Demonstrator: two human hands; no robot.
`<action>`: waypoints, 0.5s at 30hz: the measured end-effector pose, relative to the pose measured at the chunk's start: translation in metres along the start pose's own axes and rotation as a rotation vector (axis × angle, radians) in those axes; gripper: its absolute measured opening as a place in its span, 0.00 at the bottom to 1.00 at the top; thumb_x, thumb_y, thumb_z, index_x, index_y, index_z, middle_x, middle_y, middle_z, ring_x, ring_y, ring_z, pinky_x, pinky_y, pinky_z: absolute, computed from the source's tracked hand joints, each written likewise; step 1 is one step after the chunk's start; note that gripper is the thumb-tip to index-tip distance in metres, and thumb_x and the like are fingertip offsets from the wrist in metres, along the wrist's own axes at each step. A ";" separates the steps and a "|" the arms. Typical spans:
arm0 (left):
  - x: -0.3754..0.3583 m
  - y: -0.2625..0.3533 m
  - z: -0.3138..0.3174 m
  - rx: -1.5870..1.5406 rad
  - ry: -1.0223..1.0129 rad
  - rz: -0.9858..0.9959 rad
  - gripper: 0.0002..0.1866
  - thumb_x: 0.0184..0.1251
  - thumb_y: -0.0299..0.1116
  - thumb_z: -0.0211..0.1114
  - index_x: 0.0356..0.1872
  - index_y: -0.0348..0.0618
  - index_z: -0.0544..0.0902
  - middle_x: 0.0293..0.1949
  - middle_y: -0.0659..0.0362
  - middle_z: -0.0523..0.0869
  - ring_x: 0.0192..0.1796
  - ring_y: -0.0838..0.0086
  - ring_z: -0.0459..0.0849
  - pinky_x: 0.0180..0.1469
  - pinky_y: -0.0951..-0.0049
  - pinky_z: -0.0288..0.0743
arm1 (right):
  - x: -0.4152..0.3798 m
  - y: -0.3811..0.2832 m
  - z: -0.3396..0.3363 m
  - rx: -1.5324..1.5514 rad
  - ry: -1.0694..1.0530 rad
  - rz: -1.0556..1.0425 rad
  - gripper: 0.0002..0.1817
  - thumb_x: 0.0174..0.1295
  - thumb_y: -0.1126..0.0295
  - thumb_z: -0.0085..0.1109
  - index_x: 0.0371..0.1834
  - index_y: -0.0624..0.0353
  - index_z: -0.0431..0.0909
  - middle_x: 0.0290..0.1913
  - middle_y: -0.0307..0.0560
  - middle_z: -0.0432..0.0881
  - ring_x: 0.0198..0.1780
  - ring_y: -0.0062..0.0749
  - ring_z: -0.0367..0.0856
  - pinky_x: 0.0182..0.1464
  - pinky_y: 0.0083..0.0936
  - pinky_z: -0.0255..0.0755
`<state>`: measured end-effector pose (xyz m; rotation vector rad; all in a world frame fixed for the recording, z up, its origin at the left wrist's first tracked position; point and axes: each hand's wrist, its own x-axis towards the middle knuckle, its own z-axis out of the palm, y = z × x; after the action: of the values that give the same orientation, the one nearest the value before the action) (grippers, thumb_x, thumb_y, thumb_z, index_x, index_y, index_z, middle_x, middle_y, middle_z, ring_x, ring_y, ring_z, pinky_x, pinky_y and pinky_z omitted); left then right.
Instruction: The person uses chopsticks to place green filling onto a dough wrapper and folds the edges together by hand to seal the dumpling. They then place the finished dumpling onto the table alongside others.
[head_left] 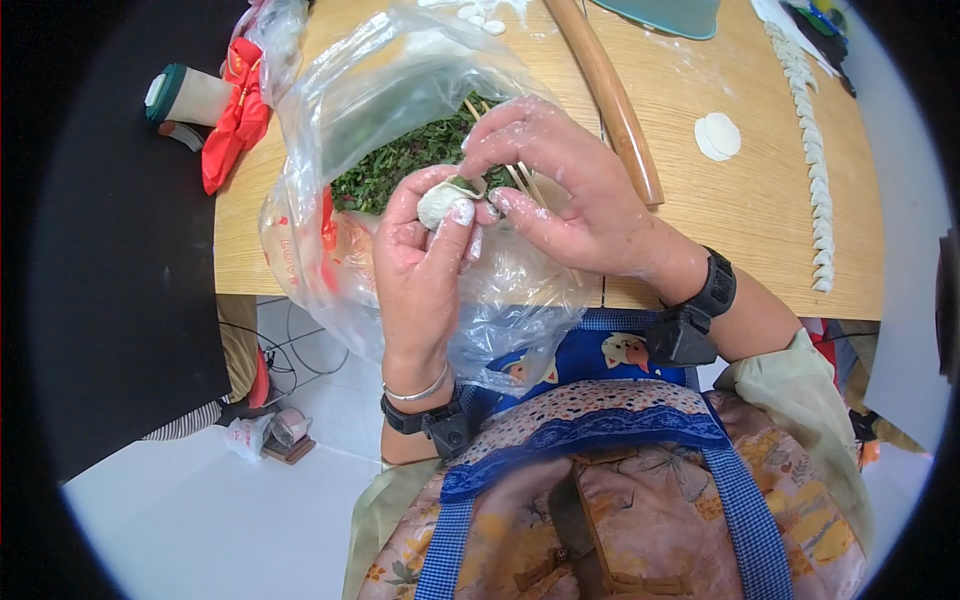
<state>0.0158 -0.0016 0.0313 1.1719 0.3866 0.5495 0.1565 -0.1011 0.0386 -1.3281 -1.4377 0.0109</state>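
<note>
My left hand (425, 265) cups a partly folded dumpling (438, 204), its thumb pressed on the pale, floury wrapper. Green filling shows at the dumpling's open upper edge. From the right, my right hand (575, 190) reaches over with thumb and index finger closed at that edge. Flour dusts the fingers of both hands. Below and behind them, chopped green filling (390, 165) lies in a clear plastic bag (335, 95). A pair of wooden chopsticks (527, 182) rests in the bag, passing behind my right hand, which covers their middle.
A wooden rolling pin (612, 100) lies right of the bag, with round wrappers (717, 136) beyond it. A long row of folded dumplings (813, 160) runs along the table's right side. At the left edge are a red bag (237, 125) and a green-lidded container (188, 97).
</note>
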 end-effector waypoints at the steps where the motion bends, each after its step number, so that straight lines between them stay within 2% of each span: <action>1: 0.000 0.000 0.000 0.000 0.000 0.000 0.13 0.70 0.25 0.58 0.54 0.37 0.74 0.35 0.61 0.83 0.30 0.87 0.73 0.32 0.88 0.65 | 0.000 0.000 0.001 0.000 0.000 0.000 0.11 0.51 0.77 0.59 0.40 0.59 0.77 0.44 0.50 0.75 0.48 0.46 0.75 0.50 0.35 0.72; 15: 0.000 -0.001 0.002 -0.010 0.017 0.046 0.11 0.71 0.26 0.57 0.52 0.39 0.74 0.35 0.61 0.83 0.30 0.87 0.73 0.31 0.88 0.64 | -0.002 0.002 0.002 0.064 -0.030 0.044 0.10 0.51 0.77 0.59 0.38 0.60 0.77 0.43 0.49 0.75 0.48 0.45 0.76 0.50 0.35 0.72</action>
<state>0.0177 -0.0033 0.0314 1.1694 0.3721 0.6009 0.1556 -0.1009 0.0352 -1.3120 -1.4222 0.1054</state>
